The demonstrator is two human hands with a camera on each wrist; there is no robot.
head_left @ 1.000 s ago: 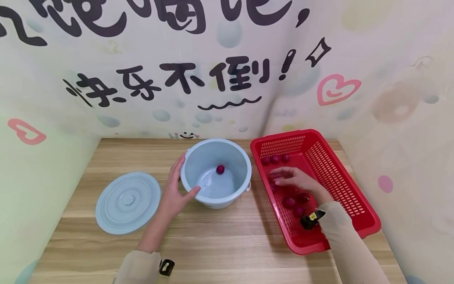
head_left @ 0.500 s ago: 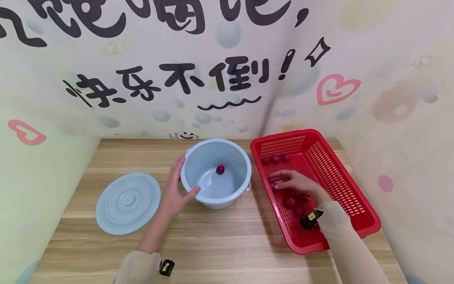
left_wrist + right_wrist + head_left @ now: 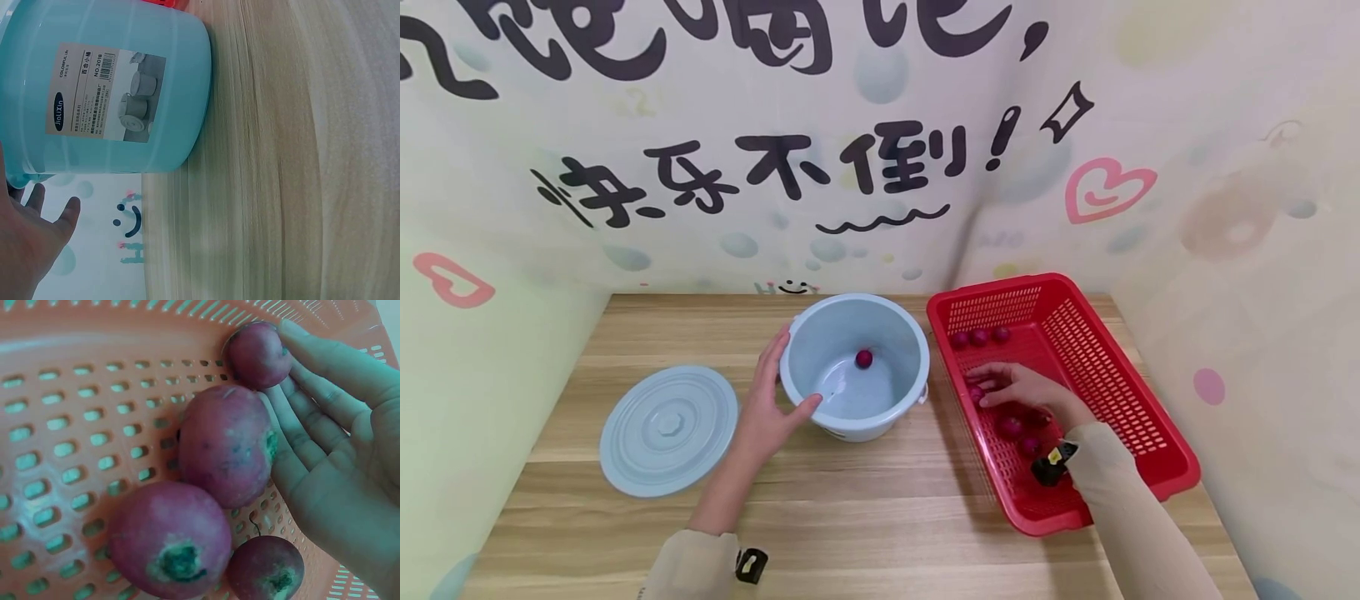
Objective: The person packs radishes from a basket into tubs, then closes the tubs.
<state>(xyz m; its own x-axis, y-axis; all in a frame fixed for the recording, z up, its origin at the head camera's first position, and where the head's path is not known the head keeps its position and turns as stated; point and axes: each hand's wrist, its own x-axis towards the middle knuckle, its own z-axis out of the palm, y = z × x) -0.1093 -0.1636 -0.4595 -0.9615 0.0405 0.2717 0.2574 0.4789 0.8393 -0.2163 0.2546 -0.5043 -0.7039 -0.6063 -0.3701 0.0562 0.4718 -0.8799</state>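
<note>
My left hand [image 3: 772, 415] grips the side of a light blue bucket [image 3: 856, 427], thumb over the near rim and fingers along the outer left wall. One small red radish [image 3: 864, 359] lies on the bucket's bottom. Inside a red plastic basket [image 3: 1157, 433], my right hand [image 3: 1032, 390] holds a radish [image 3: 257, 355] near the left wall, thumb on one side and fingers on the other. Beside that hand sit larger radishes [image 3: 170, 540], close together on the perforated floor. Three more radishes [image 3: 979, 337] line up at the basket's far end.
A round light blue lid [image 3: 670, 429] lies flat on the wooden table [image 3: 865, 517], left of the bucket. The bucket's outer wall bears a printed label [image 3: 103, 92]. A patterned wall [image 3: 715, 250] borders the table behind and on both sides.
My right hand's fingers have lowered and closed around the radish by the basket's left wall. The left hand and the bucket have stayed in place.
</note>
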